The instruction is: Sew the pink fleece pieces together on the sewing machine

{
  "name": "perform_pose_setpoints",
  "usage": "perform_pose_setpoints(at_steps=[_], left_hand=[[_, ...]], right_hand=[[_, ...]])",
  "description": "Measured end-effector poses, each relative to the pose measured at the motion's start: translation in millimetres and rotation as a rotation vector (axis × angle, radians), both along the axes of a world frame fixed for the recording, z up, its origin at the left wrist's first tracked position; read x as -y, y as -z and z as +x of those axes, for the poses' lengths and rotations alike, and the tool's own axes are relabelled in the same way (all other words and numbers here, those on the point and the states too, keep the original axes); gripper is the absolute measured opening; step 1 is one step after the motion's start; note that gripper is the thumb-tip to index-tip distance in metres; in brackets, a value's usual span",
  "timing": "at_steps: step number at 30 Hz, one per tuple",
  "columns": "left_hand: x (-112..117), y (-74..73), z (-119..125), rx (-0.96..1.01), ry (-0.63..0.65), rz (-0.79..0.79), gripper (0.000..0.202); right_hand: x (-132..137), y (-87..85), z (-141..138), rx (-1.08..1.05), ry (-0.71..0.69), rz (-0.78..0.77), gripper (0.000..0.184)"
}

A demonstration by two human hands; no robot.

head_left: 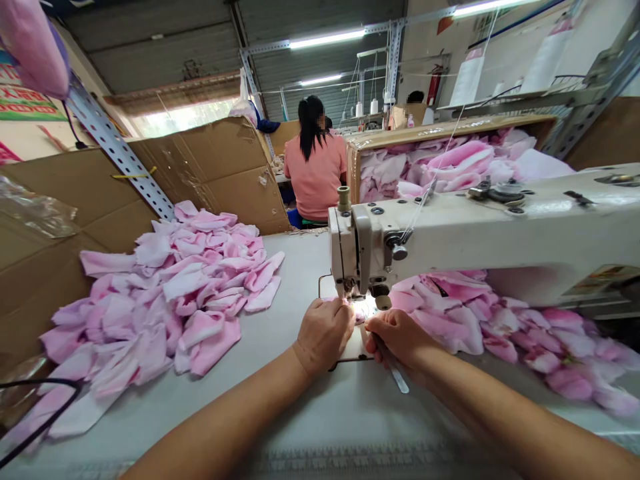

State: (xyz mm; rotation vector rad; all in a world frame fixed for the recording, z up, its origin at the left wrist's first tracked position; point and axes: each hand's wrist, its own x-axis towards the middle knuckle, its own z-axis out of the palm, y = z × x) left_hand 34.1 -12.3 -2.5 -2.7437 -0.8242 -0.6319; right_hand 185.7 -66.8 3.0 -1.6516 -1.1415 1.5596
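Observation:
My left hand point(324, 333) is curled, fingers pressed on a small pink fabric piece point(359, 316) under the needle of a white sewing machine point(450, 233). My right hand point(397, 337) is closed beside it, pinching the same fabric and holding a thin metal tool point(399, 379) that sticks out toward me. Both hands rest on the machine's bed plate, right in front of the presser foot. Most of the fabric piece is hidden by my fingers.
A large heap of pink and white fabric pieces point(165, 300) lies on the table to my left. More pink pieces point(525, 333) pile under the machine arm at right. Cardboard walls point(210, 167) surround the table. A person in a pink shirt point(315, 167) sits ahead, back turned.

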Motion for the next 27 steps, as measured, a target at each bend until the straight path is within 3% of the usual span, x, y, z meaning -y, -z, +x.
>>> perform_pose_setpoints(at_steps=[9, 18, 23, 27], left_hand=[[0, -3.5, -4, 0.012, -0.033, -0.066, 0.01], [0, -4.1, -4, 0.038, -0.044, -0.133, 0.01], [-2, -10.7, -12, -0.001, 0.045, -0.172, 0.011], [-4, -18.4, -24, -0.156, 0.172, -0.178, 0.004]], right_hand=[[1, 10.4, -11, 0.029, -0.025, 0.019, 0.035], [0, 7.7, -10, 0.023, -0.054, 0.039, 0.037], [-2, 7.0, -9, 0.024, -0.097, 0.058, 0.039], [-1, 7.0, -6, 0.033, -0.118, 0.067, 0.042]])
